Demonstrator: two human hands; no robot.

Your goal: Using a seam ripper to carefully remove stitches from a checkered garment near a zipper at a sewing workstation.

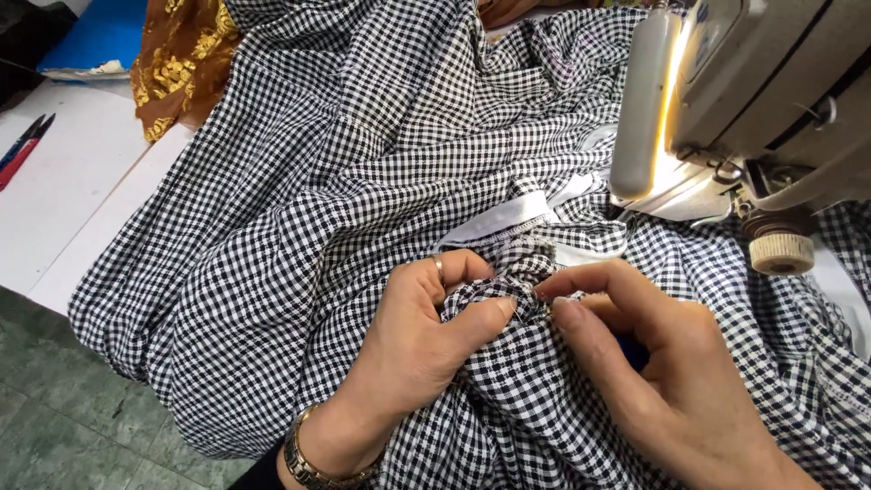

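Note:
A large black-and-white checked fabric [318, 181] lies bunched over the white table. My left hand [422, 336], with a ring and a wrist bracelet, pinches a fold of this fabric between thumb and fingers. My right hand [662, 372] meets it from the right, thumb and forefinger pinched on the same gathered fold. A white strip of tape [499, 220] is sewn along the fabric just above my hands. The sewing machine [753, 100] stands at the upper right, its lamp lit.
A gold-patterned brown cloth [181, 54] lies at the upper left beside a blue sheet [100, 36]. Two pens [23, 145] rest on the white table [63, 191] at the left. A thread spool [780, 249] hangs under the machine. Green floor tiles [63, 426] show lower left.

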